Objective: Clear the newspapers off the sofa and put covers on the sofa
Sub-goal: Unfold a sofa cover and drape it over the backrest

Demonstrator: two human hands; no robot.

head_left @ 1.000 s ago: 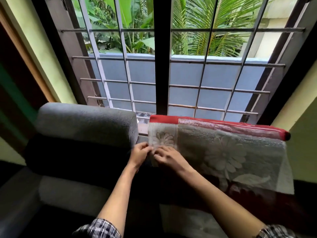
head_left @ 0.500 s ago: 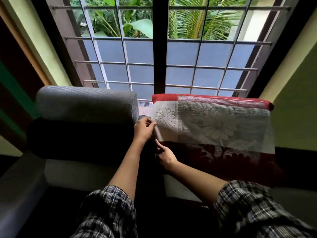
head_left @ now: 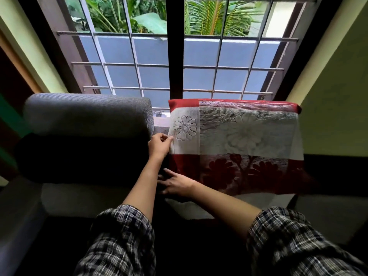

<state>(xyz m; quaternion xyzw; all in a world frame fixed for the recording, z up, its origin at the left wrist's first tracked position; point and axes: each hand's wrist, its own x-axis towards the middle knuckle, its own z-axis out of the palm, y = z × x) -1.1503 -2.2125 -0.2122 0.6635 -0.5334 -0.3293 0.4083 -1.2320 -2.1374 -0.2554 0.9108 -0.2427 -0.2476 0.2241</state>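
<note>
A red and white cover with flower patterns (head_left: pixel 245 140) hangs over the right backrest of the sofa. The left backrest (head_left: pixel 87 114) is bare grey fabric. My left hand (head_left: pixel 159 145) pinches the cover's left edge beside the small white flower. Lower down, my right hand (head_left: pixel 175 185) lies with fingers spread flat against the cover's lower left part, near the gap between the two backrests. No newspapers are in sight.
A barred window (head_left: pixel 175 62) stands right behind the sofa, with plants outside. The sofa's left armrest (head_left: pixel 18 212) runs along the lower left. Green wall (head_left: pixel 334 96) borders the sofa on the right.
My right hand slid down from the cover's upper left edge to its lower left part. The left hand stayed on the edge. The cover now hangs lower and smoother; the view pulled back.
</note>
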